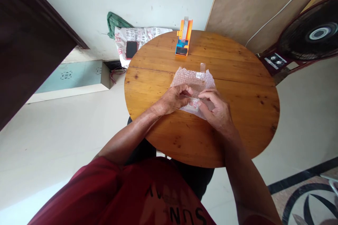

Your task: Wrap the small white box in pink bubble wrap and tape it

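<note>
Fingers first: the left hand [176, 99] has its fingers curled in, pinching the near edge of the bubble wrap [194, 84], and the right hand [215, 107] answers from the other side, its fingers bent and pressing down on the same sheet. Something small and reddish shows under the wrap between the two hands, too blurred to name. The bubble wrap lies flat near the middle of the round wooden surface [237, 88], with a short strip of clear tape [202, 67] sticking up at its far edge. Further back, close to the far rim, stands an orange and blue tape dispenser [184, 38]. Off to the right, beyond the surface, a dark fan [313, 31].
</note>
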`<state>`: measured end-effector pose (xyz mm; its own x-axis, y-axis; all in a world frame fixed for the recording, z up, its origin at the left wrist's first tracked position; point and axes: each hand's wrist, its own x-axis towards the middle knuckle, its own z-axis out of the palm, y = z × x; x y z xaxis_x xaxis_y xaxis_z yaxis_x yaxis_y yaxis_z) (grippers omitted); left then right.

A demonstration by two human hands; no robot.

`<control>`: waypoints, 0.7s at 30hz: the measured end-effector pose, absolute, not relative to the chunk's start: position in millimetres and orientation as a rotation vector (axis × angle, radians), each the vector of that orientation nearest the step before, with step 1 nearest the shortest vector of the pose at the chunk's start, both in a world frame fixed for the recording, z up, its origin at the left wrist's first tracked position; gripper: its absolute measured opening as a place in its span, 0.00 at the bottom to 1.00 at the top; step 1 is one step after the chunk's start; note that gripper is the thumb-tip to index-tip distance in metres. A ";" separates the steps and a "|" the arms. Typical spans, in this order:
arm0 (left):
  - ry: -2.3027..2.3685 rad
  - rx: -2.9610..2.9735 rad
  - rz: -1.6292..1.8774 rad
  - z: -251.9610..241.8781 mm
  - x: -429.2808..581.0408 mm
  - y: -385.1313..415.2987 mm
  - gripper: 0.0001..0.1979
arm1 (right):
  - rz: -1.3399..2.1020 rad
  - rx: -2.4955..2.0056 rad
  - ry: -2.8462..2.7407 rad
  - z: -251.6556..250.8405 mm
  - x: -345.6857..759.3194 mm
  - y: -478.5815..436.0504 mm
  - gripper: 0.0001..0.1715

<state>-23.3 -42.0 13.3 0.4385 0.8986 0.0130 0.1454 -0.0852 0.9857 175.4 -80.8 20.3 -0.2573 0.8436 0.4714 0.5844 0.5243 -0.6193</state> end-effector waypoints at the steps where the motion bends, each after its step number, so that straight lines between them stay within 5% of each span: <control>1: 0.949 1.540 0.822 13.5 -23.2 -42.0 0.08 | 0.401 -1.170 -1.974 22.0 174.8 -82.1 0.08; 10: 0.956 1.540 0.813 11.8 -23.9 -41.5 0.08 | 0.594 -1.552 -1.916 25.1 178.3 -84.3 0.16; 21: 0.959 1.545 0.806 11.6 -24.3 -42.3 0.08 | 0.552 -1.470 -1.865 17.0 179.7 -78.1 0.07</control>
<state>-24.3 -42.3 11.6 0.4423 0.8969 0.0016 0.1562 -0.0788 0.9846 179.7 -78.1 17.0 -0.1216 0.9594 0.2545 0.6667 0.2689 -0.6951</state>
